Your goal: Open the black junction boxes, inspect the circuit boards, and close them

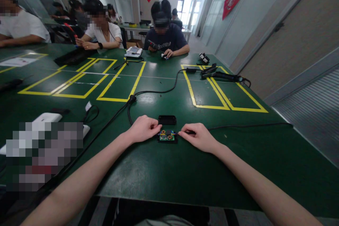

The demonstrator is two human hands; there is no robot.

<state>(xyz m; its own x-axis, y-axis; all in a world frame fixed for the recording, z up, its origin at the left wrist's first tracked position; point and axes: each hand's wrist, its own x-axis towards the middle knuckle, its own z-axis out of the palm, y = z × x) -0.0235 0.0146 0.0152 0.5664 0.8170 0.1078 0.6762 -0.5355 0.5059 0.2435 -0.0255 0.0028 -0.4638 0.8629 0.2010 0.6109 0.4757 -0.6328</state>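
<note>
A small open black case [167,142] lies on the green table in front of me, with a green circuit board [163,137] inside carrying copper-coloured ring coils. Just behind it rests a black cover [166,119], hollow side up. My left hand [144,127] is closed at the case's left end; a black cable runs in behind it, and what the fingers pinch is hidden. On the other side, my right hand [199,137] is closed around a black cable [230,126] that leads off to the right. Its fingertips are close to coloured wires at the case's right end.
A thick black cable [111,114] with a joint crosses the table on the left. White devices [49,117] lie at the left, partly blurred. Yellow tape rectangles [212,107] mark the table, and a black tool [225,76] lies at the back right. Several people [166,37] work opposite.
</note>
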